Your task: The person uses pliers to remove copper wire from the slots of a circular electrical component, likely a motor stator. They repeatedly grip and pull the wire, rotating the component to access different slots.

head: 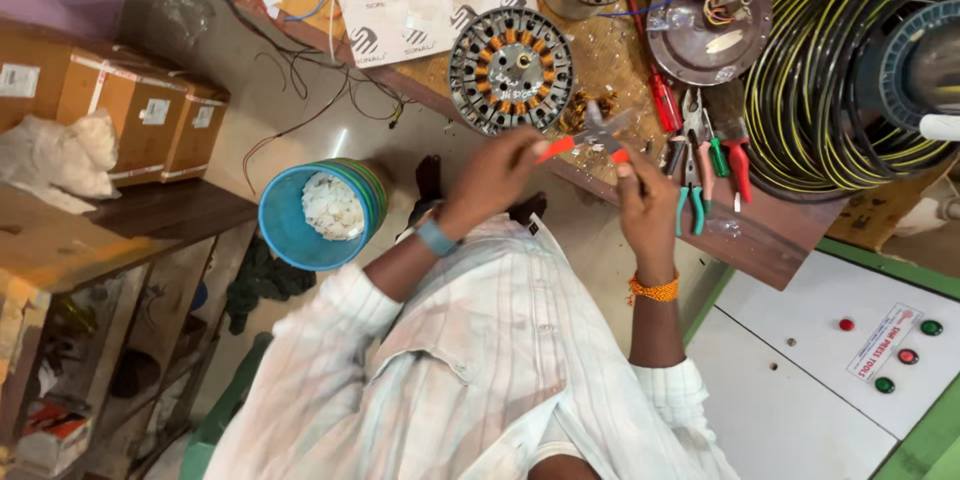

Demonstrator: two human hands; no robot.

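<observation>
Head view, left hand (pixel 497 172): closed round one orange handle of a pair of pliers (pixel 592 137), at the near edge of the worktop (pixel 780 230); a blue band sits on the wrist.
Head view, right hand (pixel 645 202): fingers curled shut on the other orange handle; an orange thread bracelet circles the wrist below.
Pliers: held between both hands in the air just above the worktop edge, grey jaws pointing away from the person; blurred, so whether anything sits in the jaws cannot be told.
Motor winding (pixel 510 70): round metal disc with copper coils, lying flat on the worktop just beyond the pliers, apart from both hands.
Copper scraps (pixel 580 110): a small brown heap between the winding and the pliers; details too small to read.
Hand tools (pixel 705 160): cutters with green and red grips and a red screwdriver, lying just right of the right hand, overlapping so single tools are hard to separate.
Cable coil (pixel 830 80): black and yellow, far right, partly cut off by the frame.
Blue bucket (pixel 318 215): on the floor left of the left arm, holding pale pieces.
Control box (pixel 800 360): white, with coloured buttons, lower right, cut off.
Person's body: striped shirt hides the floor beneath.
</observation>
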